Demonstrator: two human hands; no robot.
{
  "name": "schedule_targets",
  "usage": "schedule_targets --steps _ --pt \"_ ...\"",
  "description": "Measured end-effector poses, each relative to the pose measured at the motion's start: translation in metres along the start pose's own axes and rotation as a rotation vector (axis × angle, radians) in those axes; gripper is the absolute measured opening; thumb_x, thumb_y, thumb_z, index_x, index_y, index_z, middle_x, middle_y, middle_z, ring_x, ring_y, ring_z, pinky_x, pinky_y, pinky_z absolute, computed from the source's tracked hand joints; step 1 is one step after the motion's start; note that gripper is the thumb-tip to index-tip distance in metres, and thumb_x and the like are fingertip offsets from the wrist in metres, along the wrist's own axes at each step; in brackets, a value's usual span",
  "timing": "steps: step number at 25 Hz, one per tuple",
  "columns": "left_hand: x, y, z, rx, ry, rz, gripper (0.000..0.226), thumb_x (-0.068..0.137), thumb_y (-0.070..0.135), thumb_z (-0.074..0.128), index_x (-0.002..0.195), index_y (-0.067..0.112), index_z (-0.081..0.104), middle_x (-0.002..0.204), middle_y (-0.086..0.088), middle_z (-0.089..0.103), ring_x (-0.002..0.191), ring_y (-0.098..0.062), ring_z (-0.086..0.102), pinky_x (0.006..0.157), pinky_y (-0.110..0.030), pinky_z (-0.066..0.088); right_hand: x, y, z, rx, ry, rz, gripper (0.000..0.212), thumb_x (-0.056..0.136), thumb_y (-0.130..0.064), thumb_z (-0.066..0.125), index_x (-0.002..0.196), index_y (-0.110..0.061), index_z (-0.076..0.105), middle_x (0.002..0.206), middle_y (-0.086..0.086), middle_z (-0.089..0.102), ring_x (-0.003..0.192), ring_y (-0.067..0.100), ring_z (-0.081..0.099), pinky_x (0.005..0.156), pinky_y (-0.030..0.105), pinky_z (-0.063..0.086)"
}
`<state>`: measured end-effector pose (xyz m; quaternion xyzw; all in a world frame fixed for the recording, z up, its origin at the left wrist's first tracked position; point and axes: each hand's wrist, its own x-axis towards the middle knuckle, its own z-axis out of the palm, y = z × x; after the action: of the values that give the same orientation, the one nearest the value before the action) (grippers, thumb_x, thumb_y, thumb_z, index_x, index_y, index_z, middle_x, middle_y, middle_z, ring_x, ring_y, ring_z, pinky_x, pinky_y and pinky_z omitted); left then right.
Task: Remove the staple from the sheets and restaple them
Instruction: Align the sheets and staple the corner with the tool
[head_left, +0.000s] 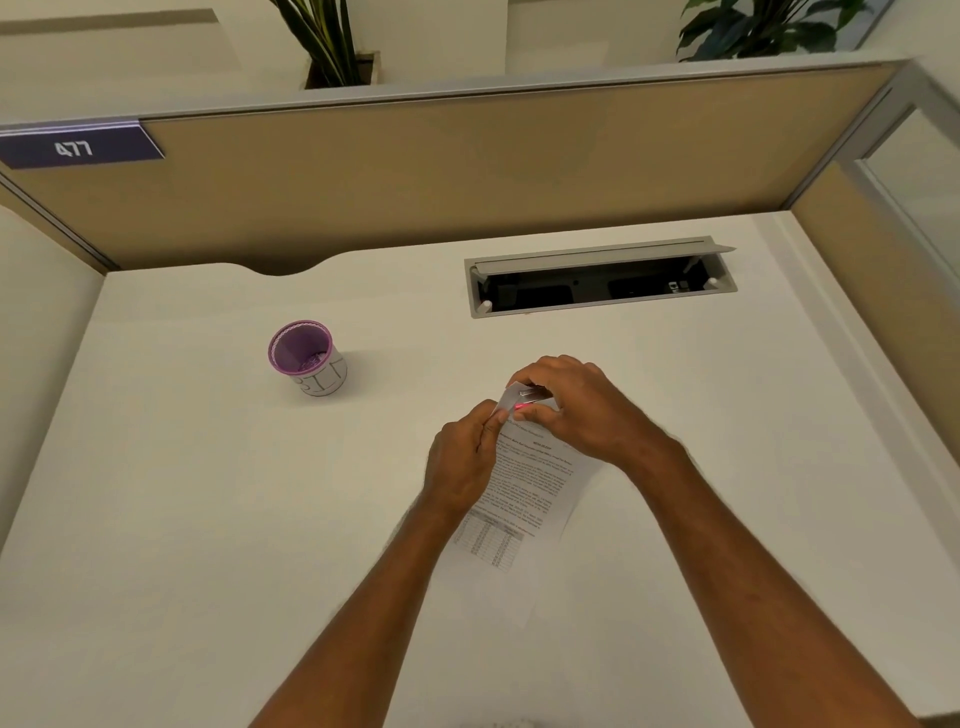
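Observation:
Printed sheets (530, 483) lie on the white desk (208, 493), their top corner lifted off the surface. My left hand (465, 462) pinches that top corner from the left. My right hand (571, 405) is closed around a small stapler (529, 397) with a metal top and a pink-red end, held against the same corner. Most of the stapler is hidden inside my fingers. Whether a staple sits in the corner is too small to tell.
A purple-rimmed cup (306, 356) with small items inside stands to the left. An open cable hatch (597, 283) is set into the desk at the back. Tan partition walls (467, 176) close off the back and right sides.

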<state>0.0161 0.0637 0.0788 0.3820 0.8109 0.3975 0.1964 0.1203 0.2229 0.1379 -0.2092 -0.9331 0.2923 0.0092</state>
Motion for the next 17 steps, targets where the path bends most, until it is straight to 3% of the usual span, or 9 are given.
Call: schedule_targets --steps 8,12,14,17 --pt "0.002 0.000 0.001 0.011 0.010 0.010 0.048 0.105 0.052 0.036 0.105 0.015 0.067 0.084 -0.001 0.075 0.069 -0.021 0.070 0.063 -0.040 0.060 -0.001 0.003 0.014 0.022 0.123 0.026 0.034 0.102 -0.039 0.057 0.126 -0.017 0.066 0.127 0.006 0.068 0.112 0.020 0.061 0.105 0.037 0.043" --pt "0.003 -0.001 -0.001 -0.011 0.016 0.006 0.046 0.105 0.050 0.036 0.103 0.016 0.066 0.081 -0.001 0.074 0.067 -0.021 0.070 0.060 -0.040 0.059 -0.004 -0.001 0.019 0.120 0.106 0.066 0.050 0.098 -0.049 0.053 0.137 -0.019 0.059 0.138 0.006 0.062 0.121 0.021 0.059 0.108 0.037 0.042" --pt "0.004 -0.002 -0.002 -0.057 0.019 -0.019 0.041 0.107 0.047 0.037 0.097 0.016 0.063 0.077 -0.001 0.071 0.064 -0.021 0.069 0.057 -0.044 0.059 -0.009 0.001 0.021 0.222 0.258 0.074 0.048 0.096 -0.051 0.055 0.138 -0.027 0.055 0.137 -0.001 0.058 0.118 0.014 0.058 0.099 0.033 0.051" --pt "0.004 -0.010 -0.003 -0.189 0.062 -0.112 0.038 0.110 0.038 0.040 0.094 0.012 0.062 0.079 -0.009 0.071 0.068 -0.028 0.069 0.060 -0.050 0.059 -0.023 0.018 0.030 0.375 0.601 0.274 0.039 0.097 -0.046 0.062 0.133 -0.032 0.054 0.132 -0.011 0.047 0.115 0.010 0.058 0.084 0.020 0.055"
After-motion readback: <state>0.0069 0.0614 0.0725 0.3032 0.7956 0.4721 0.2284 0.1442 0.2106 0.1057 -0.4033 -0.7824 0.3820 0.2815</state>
